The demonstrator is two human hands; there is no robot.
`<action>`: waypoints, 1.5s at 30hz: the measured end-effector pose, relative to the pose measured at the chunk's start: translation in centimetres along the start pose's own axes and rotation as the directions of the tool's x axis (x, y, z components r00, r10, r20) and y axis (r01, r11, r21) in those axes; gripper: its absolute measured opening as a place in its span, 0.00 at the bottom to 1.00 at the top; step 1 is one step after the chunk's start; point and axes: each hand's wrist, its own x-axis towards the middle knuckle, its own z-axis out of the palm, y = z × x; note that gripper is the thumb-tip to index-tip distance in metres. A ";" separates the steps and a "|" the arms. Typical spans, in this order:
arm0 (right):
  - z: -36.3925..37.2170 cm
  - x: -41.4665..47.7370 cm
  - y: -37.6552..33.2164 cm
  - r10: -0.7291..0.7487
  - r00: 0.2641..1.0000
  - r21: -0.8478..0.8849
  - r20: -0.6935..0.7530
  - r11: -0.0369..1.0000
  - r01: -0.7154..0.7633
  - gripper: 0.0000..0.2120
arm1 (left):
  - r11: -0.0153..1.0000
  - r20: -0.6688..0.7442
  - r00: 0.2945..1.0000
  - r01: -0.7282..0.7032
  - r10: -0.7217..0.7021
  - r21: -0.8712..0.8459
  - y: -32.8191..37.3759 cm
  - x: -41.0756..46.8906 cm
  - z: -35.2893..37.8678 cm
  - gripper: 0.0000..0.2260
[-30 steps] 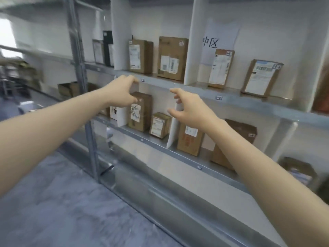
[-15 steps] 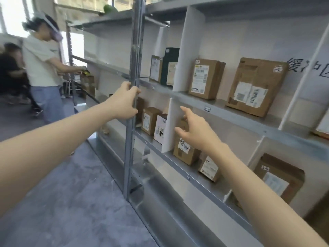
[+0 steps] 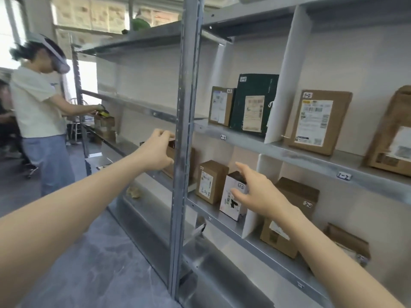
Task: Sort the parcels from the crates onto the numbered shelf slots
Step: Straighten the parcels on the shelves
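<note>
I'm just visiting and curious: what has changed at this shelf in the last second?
The view swung left. The left hand moved beside the metal post, fingers curled at a brown parcel; grip unclear. The right hand stayed open, now reaching at the white parcel. Shelved parcels stayed put.

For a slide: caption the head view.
Left hand by a brown cardboard parcel, right hand before a white box on grey metal shelving.

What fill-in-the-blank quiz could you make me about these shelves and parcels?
The dark green parcel stands in slot ___.
The tall parcel nearest the right hand is coloured ___.
The left hand grips the post-side parcel, coloured ___.
Right of the upper white divider lies slot ___.
Missing words: 1-1; white; brown; 1-2.
</note>
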 end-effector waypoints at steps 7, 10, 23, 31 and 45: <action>4.4 8.3 -1.4 0.084 0.996 -0.049 0.012 0.995 -0.083 0.34 | 0.979 0.118 0.973 -0.201 0.197 0.018 -4.1 8.8 3.2 0.32; 6.6 11.0 -0.6 0.135 0.990 -0.086 0.040 0.988 -0.131 0.34 | 0.967 0.197 0.952 -0.248 0.234 0.052 -5.5 12.1 6.3 0.30; 14.4 22.4 4.9 0.304 0.949 -0.091 0.088 0.951 -0.296 0.33 | 0.929 0.373 0.864 -0.369 0.337 0.016 -8.8 24.3 15.8 0.31; 18.1 24.8 6.7 0.410 0.895 -0.100 0.174 0.912 -0.399 0.37 | 0.921 0.455 0.821 -0.390 0.346 0.002 -8.9 28.5 22.2 0.35; 22.1 27.2 7.6 0.469 0.857 -0.096 0.216 0.883 -0.459 0.36 | 0.938 0.550 0.777 -0.345 0.307 -0.036 -10.1 32.4 27.0 0.40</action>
